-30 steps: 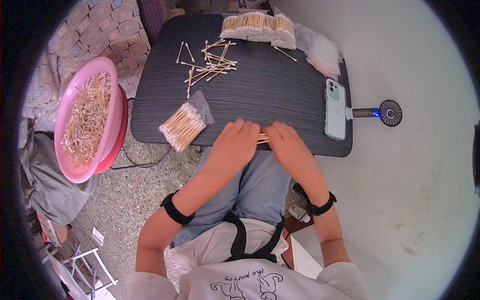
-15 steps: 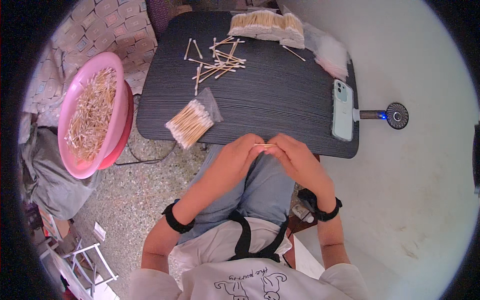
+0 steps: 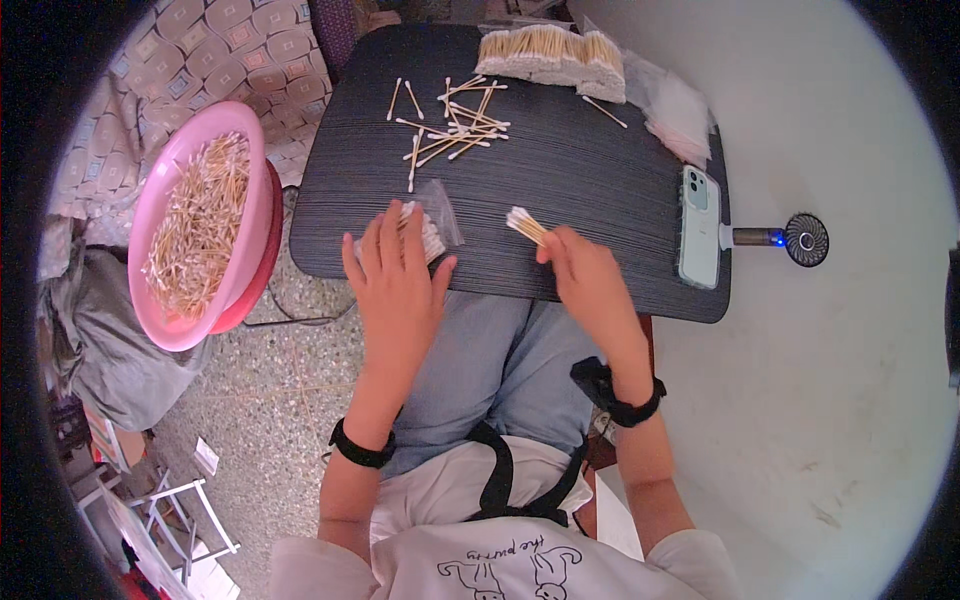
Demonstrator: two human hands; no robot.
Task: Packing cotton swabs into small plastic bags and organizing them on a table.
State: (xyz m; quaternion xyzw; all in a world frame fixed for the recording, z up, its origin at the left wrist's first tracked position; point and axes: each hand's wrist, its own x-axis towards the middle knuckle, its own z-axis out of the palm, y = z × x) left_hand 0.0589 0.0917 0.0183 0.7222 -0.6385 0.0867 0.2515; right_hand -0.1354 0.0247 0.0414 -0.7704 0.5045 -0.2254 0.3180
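My left hand (image 3: 395,285) lies over a small clear bag of cotton swabs (image 3: 432,240) at the table's near left edge. Its fingers are spread across the bag and hide most of it; the empty end of the plastic sticks out beyond them. Between the thumb and fingers of my right hand (image 3: 595,285) is a small bunch of cotton swabs (image 3: 524,225), held just above the tabletop with the white tips pointing away to the left. Loose cotton swabs (image 3: 460,130) lie scattered farther back on the black table (image 3: 600,185).
A pink basin (image 3: 258,150) heaped with swabs stands to the left. Packed swab bundles (image 3: 550,60) sit at the table's back, beside clear plastic bags (image 3: 680,120). At the right edge are a phone (image 3: 699,225) and a small fan (image 3: 806,240), near a pale wall.
My hands, together at the table's near edge before, have parted. The left has moved onto the bag of swabs; the right has moved forward, its swab bunch now plainly seen.
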